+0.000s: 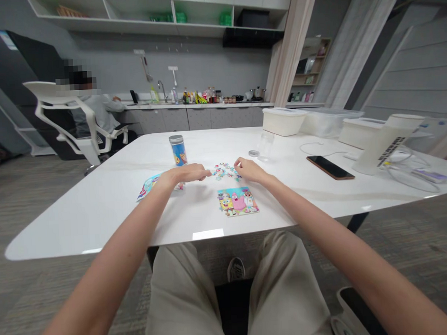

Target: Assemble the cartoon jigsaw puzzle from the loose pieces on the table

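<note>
A partly assembled cartoon puzzle (238,201) lies on the white table, its left edge uneven. Just beyond it is a scatter of loose puzzle pieces (223,171). My left hand (190,173) hovers left of these pieces, its fingers together and pointing right; what its fingertips hold, if anything, is hidden. At the right edge of the pieces, my right hand (249,169) has its fingertips bent close together, and anything between them is too small to name. A colourful printed sheet (147,187) lies partly behind my left wrist.
A blue-labelled canister (178,151) stands beyond my left hand. A clear jar (266,146) and a round lid (253,153) are beyond my right hand. Farther right are a phone (330,167), a white tumbler (387,144), cables and lidded boxes (284,122). A person sits at back left.
</note>
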Demonstrator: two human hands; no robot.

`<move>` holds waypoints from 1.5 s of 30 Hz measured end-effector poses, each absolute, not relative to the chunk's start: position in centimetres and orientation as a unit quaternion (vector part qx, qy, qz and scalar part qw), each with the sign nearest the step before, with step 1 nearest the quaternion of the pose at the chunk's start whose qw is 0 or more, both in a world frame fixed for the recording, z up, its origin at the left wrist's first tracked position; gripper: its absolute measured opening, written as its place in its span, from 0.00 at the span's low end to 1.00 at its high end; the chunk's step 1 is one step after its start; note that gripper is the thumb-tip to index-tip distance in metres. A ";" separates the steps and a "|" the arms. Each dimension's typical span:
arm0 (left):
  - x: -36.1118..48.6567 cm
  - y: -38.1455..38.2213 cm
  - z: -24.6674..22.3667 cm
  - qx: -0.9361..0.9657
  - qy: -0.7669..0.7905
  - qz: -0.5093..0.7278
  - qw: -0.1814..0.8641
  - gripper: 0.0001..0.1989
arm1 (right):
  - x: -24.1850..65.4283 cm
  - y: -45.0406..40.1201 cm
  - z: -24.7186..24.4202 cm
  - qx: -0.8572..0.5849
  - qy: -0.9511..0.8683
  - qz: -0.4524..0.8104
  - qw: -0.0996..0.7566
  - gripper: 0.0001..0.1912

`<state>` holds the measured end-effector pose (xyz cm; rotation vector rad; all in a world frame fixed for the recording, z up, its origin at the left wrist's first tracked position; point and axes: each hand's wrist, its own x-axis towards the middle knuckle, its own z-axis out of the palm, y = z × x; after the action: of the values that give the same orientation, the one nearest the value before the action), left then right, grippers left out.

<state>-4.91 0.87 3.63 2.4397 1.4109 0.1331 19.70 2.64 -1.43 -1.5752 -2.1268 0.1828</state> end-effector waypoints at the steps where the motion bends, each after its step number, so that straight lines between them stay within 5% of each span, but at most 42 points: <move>1: -5.0 1.0 4.0 0.855 0.499 0.034 0.135 0.20 | 19.8 3.1 -1.3 -0.577 -0.782 0.065 0.227 0.11; 13: -3.6 1.3 1.4 0.793 0.597 0.020 -0.123 0.20 | 20.3 7.6 -1.6 -0.556 -0.816 0.022 0.158 0.17; 30: -4.1 1.1 -0.3 0.804 0.586 -0.055 -0.083 0.18 | 19.8 4.4 -3.1 -0.429 -0.872 0.081 0.222 0.14; 45: -2.5 1.0 -1.1 0.812 0.582 0.029 -0.033 0.18 | 19.0 3.7 -2.8 -0.434 -0.866 0.084 0.233 0.12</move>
<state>-2.48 1.01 -1.12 2.6044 1.8690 0.0925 19.05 3.65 -2.75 -1.1936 -2.3797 0.2310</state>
